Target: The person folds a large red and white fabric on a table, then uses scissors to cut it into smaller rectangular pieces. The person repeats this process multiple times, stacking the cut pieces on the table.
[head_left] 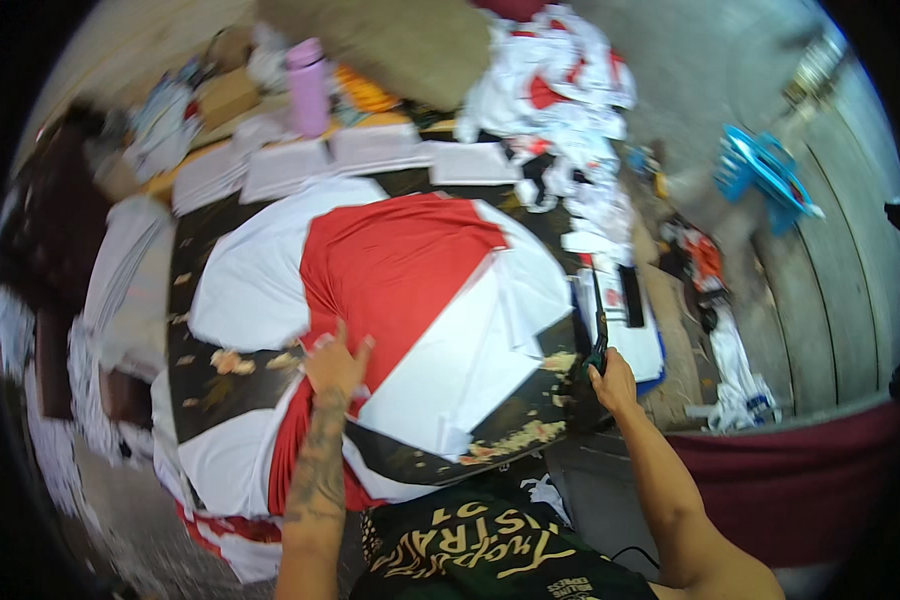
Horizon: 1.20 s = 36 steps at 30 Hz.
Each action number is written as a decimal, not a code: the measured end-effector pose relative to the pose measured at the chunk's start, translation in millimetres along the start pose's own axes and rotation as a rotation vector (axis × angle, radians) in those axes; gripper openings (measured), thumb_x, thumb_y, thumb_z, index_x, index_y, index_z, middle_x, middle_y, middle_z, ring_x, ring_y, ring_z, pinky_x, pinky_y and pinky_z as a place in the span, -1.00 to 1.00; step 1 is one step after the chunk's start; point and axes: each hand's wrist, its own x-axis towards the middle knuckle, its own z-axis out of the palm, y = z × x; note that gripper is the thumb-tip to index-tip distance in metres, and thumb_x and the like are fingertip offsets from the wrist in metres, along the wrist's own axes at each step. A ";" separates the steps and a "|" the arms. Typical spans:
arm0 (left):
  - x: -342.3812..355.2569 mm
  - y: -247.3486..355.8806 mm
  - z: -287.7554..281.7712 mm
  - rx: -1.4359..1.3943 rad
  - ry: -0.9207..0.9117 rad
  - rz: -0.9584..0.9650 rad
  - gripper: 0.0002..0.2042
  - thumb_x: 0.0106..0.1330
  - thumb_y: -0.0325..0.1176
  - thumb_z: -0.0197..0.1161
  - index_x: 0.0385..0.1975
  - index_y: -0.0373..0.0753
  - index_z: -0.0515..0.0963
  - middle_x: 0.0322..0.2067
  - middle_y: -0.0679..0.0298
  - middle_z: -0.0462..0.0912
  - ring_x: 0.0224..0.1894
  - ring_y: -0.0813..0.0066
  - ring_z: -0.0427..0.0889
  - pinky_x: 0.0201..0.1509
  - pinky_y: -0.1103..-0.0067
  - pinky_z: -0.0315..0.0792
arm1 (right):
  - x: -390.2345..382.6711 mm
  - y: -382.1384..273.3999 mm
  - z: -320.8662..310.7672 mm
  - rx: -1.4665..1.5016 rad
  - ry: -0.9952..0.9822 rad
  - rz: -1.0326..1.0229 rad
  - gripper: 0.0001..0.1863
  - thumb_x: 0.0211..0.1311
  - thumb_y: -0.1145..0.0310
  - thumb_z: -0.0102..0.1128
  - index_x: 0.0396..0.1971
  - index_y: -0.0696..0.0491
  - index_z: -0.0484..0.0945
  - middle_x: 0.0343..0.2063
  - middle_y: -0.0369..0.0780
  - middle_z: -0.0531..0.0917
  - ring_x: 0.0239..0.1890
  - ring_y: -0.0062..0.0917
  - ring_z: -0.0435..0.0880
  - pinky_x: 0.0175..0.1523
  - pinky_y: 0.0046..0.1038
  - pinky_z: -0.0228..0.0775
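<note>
A red-and-white cloth point(400, 270) lies spread over the dark table point(260, 395), its red band running between white parts. My left hand point(335, 368) rests on the lower edge of the red part, fingers apart and holding nothing. Below that hand, the cloth gathers into folds and hangs over the near edge. On top of the red lies a white folded piece point(455, 355), slanting to the right. At the table's right side my right hand point(613, 380) is closed round the dark green handles of a pair of scissors point(600, 315), blades pointing away from me.
Stacks of white cloth point(285, 170) line the far edge near a pink bottle point(308, 90). White and red cloth pieces point(550, 80) heap at the far right. A blue plastic basket point(760, 170) stands beyond, right. More white cloth point(120, 270) hangs on the left.
</note>
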 end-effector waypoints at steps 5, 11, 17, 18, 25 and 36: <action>-147.7 95.4 21.8 -0.381 -0.300 0.753 -0.69 0.47 -0.33 0.19 0.15 -0.05 0.70 -0.43 0.13 0.69 -0.34 0.04 0.72 -0.17 0.12 0.55 | 19.1 110.6 19.2 0.047 0.168 -0.052 -0.52 0.28 0.32 0.46 0.10 0.16 0.50 -0.02 0.05 0.63 0.05 0.02 0.64 0.16 -0.06 0.50; -153.4 89.9 26.1 -0.568 -0.293 -0.012 -0.73 0.44 -0.31 0.22 0.05 -0.23 0.65 -0.14 -0.11 0.78 -0.11 -0.15 0.78 0.02 0.10 0.62 | -53.3 14.0 54.5 0.489 0.022 -0.457 -0.03 0.03 0.24 0.58 0.47 0.10 0.33 0.36 0.10 0.42 0.25 0.01 0.60 0.38 -0.14 0.48; -184.6 85.2 -53.6 -0.479 -0.235 -0.006 -0.50 0.37 -0.20 0.32 0.24 -0.32 0.54 0.01 -0.19 0.76 0.06 -0.08 0.78 0.14 0.21 0.61 | -0.8 -83.5 35.5 0.118 -0.265 -0.785 -0.14 0.14 0.43 0.32 0.53 -0.21 0.37 0.34 0.13 0.46 0.09 0.11 0.72 0.22 0.01 0.61; -196.1 66.3 -75.9 -0.286 -0.380 -0.128 -0.49 0.37 -0.20 0.32 0.25 -0.34 0.53 0.04 -0.19 0.75 0.09 -0.04 0.77 0.17 0.23 0.61 | 40.8 -78.9 12.0 0.097 0.173 -0.745 -0.39 0.25 0.42 0.22 0.33 -0.30 0.58 0.20 0.18 0.57 0.08 0.11 0.70 0.16 0.07 0.58; -269.7 -6.0 -124.6 -1.645 -0.073 -0.769 -0.63 0.58 -0.47 0.10 0.33 -0.33 0.50 0.21 0.15 0.65 0.26 0.27 0.64 0.40 0.34 0.48 | 96.2 -183.1 -83.1 0.832 0.072 -0.623 -0.37 0.17 0.42 0.50 0.27 0.07 0.52 0.11 -0.05 0.65 0.19 -0.18 0.67 0.27 -0.22 0.55; -44.8 -126.1 -265.4 -0.321 0.917 0.099 -0.58 0.55 -0.16 0.07 0.29 -0.19 0.38 0.22 0.06 0.43 0.31 0.07 0.35 0.45 0.14 0.24 | -155.6 -188.9 74.8 0.904 -0.684 -0.528 -0.65 0.38 0.23 0.46 0.06 0.07 0.71 -0.24 -0.20 0.81 -0.17 -0.55 0.72 -0.01 -0.38 0.57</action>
